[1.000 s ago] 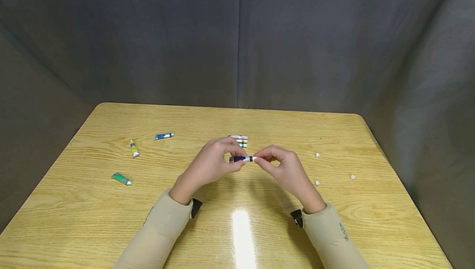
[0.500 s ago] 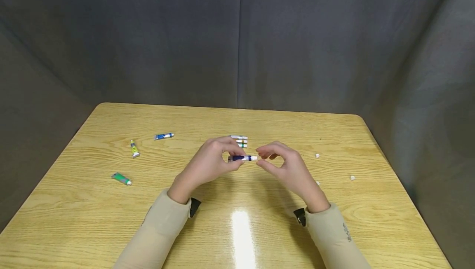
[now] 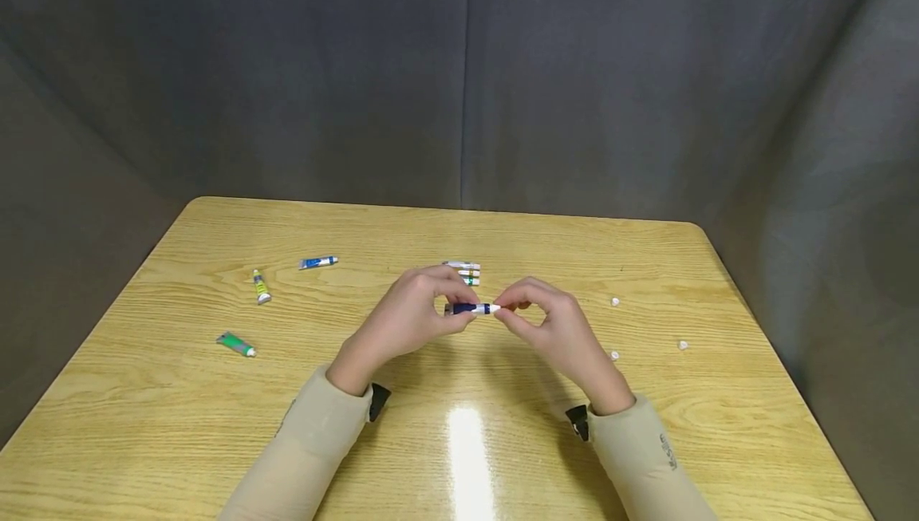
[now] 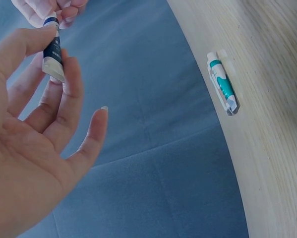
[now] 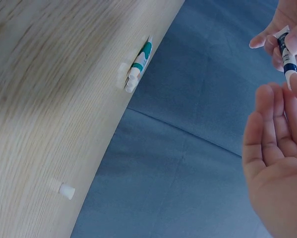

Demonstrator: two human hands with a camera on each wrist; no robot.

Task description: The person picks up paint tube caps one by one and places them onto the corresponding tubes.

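Observation:
A dark blue paint tube [image 3: 467, 309] with a white cap is held level above the middle of the table. My left hand [image 3: 402, 313] pinches its body between thumb and fingers; in the left wrist view the tube's flat crimped end [image 4: 54, 69] points toward the palm. The thumb and fingertips of my right hand [image 3: 549, 325] pinch the white cap [image 5: 290, 75] at the other end. Just behind the hands, several paint tubes [image 3: 470, 274] lie side by side, partly covered by the left hand.
On the left of the table [image 3: 179, 441] lie a blue tube [image 3: 318, 262], a yellow tube [image 3: 262, 287] and a green tube [image 3: 236, 344]. Loose white caps [image 3: 683, 345] sit to the right. A dark grey curtain [image 3: 323, 90] hangs behind the table.
Half a second ago the right fingers were spread off the cap, baring it; now they pinch it again, as they did a second ago. The left hand's hold stays the same.

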